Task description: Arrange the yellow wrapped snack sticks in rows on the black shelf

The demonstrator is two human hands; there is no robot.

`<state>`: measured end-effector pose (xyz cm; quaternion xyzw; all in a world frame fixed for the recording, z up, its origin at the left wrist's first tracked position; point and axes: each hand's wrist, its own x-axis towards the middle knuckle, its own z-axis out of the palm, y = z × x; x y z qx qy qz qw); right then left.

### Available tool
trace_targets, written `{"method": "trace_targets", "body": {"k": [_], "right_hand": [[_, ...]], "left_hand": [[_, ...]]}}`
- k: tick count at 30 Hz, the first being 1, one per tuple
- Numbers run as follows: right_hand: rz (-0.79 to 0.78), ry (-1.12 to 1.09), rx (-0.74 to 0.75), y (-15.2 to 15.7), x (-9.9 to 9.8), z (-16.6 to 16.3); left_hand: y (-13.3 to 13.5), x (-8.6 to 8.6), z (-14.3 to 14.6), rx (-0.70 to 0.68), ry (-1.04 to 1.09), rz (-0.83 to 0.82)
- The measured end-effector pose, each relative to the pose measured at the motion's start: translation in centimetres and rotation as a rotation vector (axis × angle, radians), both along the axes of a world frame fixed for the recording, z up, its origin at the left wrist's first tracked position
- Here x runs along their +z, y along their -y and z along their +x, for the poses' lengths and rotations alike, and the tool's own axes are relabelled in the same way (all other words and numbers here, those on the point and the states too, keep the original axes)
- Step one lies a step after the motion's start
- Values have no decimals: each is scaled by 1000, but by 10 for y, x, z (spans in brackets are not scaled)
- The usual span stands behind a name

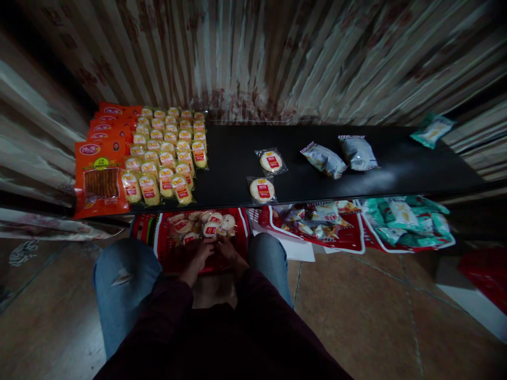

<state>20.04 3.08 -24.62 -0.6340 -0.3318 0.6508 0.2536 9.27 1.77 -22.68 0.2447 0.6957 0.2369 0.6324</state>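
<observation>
My left hand (pixel 203 252) and my right hand (pixel 227 250) reach side by side into a red basket (pixel 246 232) between my knees. Inside it lie several round white rice crackers in clear wrappers with red labels. One wrapped rice cracker (pixel 210 229) lies right at my fingertips. Fingers of both hands stretch forward over the packets, dim and partly blurred; nothing shows lifted in either. On the black shelf (pixel 233 184) above, two more wrapped rice crackers, a far one (pixel 271 161) and a near one (pixel 262 189), lie one behind the other.
Orange snack bags (pixel 99 177) and rows of yellow wrapped snacks (pixel 167 158) fill the shelf's left end. Two silvery bags (pixel 357 153) and a green bag (pixel 431 130) lie to the right. Below stand a basket of mixed bags (pixel 363 237) and one of green bags (pixel 453 243). Curtains hang behind.
</observation>
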Motion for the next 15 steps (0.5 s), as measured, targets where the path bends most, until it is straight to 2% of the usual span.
{"method": "trace_targets", "body": {"k": [6, 10, 13, 15], "right_hand": [[-71, -91, -55, 5, -2, 1], [-38, -75, -85, 9, -1, 2], [-6, -10, -138, 8, 3, 5], [11, -11, -189, 6, 7, 7]], "left_hand": [[-4, 0, -2, 85, 81, 4], [-4, 3, -2, 105, 97, -30], [-5, 9, 2, 98, 147, -1], [-6, 13, 4, 143, 176, 29]]}}
